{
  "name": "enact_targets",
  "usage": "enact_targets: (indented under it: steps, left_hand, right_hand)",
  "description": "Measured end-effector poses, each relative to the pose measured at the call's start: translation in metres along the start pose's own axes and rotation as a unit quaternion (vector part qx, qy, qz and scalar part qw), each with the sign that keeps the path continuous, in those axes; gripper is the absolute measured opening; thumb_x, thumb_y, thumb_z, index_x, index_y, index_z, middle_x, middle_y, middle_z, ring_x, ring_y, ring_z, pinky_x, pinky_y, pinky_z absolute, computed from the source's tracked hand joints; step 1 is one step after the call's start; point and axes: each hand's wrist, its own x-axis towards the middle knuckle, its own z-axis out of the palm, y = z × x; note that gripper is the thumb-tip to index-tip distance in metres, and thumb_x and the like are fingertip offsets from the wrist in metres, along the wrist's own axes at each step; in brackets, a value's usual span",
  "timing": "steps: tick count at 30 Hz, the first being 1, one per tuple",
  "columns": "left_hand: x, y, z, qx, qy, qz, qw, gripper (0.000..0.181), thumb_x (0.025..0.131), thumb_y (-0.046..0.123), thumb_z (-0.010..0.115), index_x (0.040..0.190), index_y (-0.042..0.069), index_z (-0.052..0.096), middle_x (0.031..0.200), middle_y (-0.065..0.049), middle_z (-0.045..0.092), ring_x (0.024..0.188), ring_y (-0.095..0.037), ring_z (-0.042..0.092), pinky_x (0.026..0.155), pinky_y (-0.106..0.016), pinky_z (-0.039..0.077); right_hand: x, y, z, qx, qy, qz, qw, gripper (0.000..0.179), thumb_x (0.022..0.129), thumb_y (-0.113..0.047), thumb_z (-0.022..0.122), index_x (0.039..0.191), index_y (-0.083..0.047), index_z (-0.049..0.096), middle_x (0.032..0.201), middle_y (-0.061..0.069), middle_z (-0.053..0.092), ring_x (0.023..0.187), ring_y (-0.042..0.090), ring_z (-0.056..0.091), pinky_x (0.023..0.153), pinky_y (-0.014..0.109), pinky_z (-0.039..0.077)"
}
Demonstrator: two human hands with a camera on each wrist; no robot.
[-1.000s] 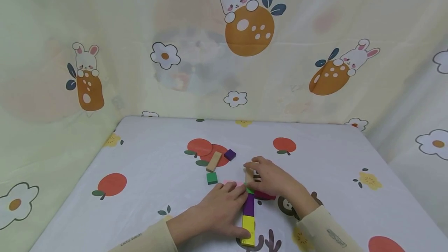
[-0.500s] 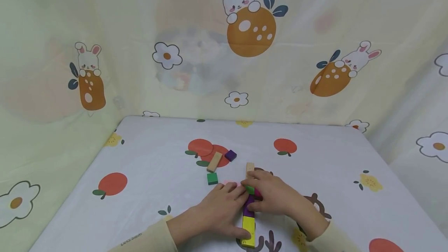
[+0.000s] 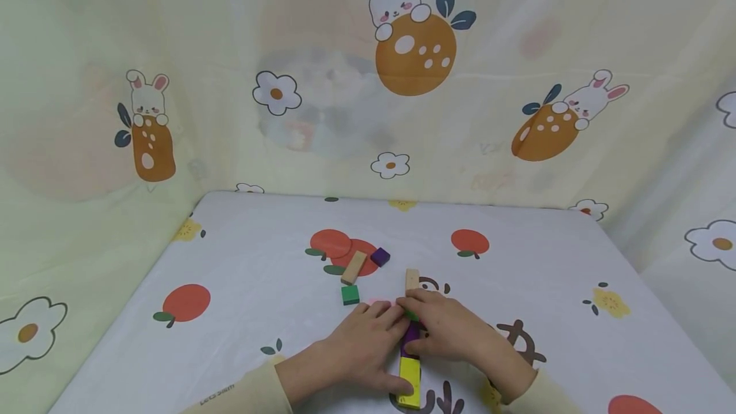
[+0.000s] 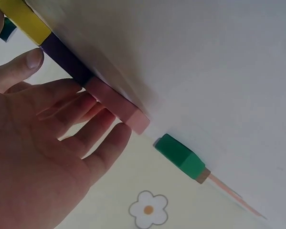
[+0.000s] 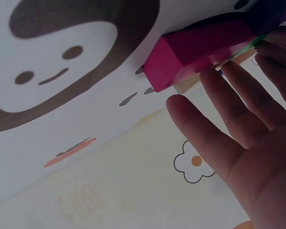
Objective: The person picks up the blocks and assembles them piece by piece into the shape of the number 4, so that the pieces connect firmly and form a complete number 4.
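Observation:
Wooden blocks form a line on the table: a yellow block (image 3: 410, 381) nearest, then a purple block (image 3: 409, 337), a green block (image 3: 411, 315) and a plain wood block (image 3: 412, 278). To the left of the line lies a pink block (image 4: 114, 102); on the right, a magenta block (image 5: 200, 50), covered by the hand in the head view. My left hand (image 3: 363, 345) has its thumb on the yellow block and its fairly straight fingers against the pink one. My right hand (image 3: 451, 331) lies over the line, thumb by the purple block, extended fingertips at the green and magenta blocks.
Behind the left hand lie a loose green block (image 3: 350, 294), a plain wood plank (image 3: 353, 268) and a small purple block (image 3: 380, 257). The white tablecloth (image 3: 259, 260) has printed fruit and animals. Patterned curtains (image 3: 322, 145) enclose the back and sides.
My right hand has come back from the far plain wood block toward me, onto the green and purple part of the line. My left hand stays in place.

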Motion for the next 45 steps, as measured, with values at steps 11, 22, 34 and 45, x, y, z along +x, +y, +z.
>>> enact_targets:
  steps: [11, 22, 34, 45]
  left_hand:
    - [-0.0011, 0.0001, 0.0012, -0.016, 0.005, -0.008, 0.9998, 0.097, 0.084, 0.087, 0.050, 0.156, 0.022, 0.047, 0.157, 0.000, 0.044, 0.142, -0.021, 0.042, 0.112, -0.041, 0.043]
    - [-0.0039, 0.0009, 0.0025, -0.048, 0.011, -0.017, 0.9986, 0.097, 0.084, 0.085, 0.054, 0.157, 0.023, 0.045, 0.167, -0.008, 0.032, 0.146, -0.024, 0.040, 0.114, -0.043, 0.042]
    - [-0.0009, 0.0013, -0.0007, -0.067, -0.019, -0.035, 0.9970, 0.098, 0.082, 0.083, 0.058, 0.160, 0.026, 0.040, 0.171, -0.013, 0.023, 0.153, -0.029, 0.036, 0.119, -0.048, 0.040]
    - [-0.0020, 0.0015, -0.0022, -0.058, -0.017, -0.026, 0.9978, 0.096, 0.084, 0.083, 0.056, 0.159, 0.025, 0.042, 0.171, -0.011, 0.026, 0.154, -0.028, 0.035, 0.118, -0.047, 0.040]
  right_hand:
    - [0.0003, 0.0004, 0.0053, -0.011, 0.000, 0.016, 0.9998, 0.071, 0.085, -0.038, 0.085, 0.144, -0.007, 0.060, 0.154, 0.016, 0.052, 0.140, 0.038, 0.051, 0.111, 0.060, 0.045]
    - [-0.0018, -0.0013, 0.0057, -0.018, 0.005, 0.017, 0.9997, 0.079, 0.086, -0.039, 0.084, 0.150, -0.005, 0.053, 0.155, 0.016, 0.051, 0.142, 0.038, 0.050, 0.113, 0.058, 0.044]
    - [-0.0045, 0.0006, 0.0069, -0.030, -0.006, 0.001, 0.9995, 0.065, 0.086, -0.041, 0.082, 0.144, -0.020, 0.062, 0.155, 0.016, 0.051, 0.143, 0.039, 0.048, 0.109, 0.068, 0.042]
    - [-0.0060, 0.0017, 0.0065, -0.045, -0.022, -0.002, 0.9987, 0.082, 0.077, -0.059, 0.084, 0.146, -0.021, 0.061, 0.159, 0.014, 0.047, 0.148, 0.041, 0.041, 0.107, 0.077, 0.036]
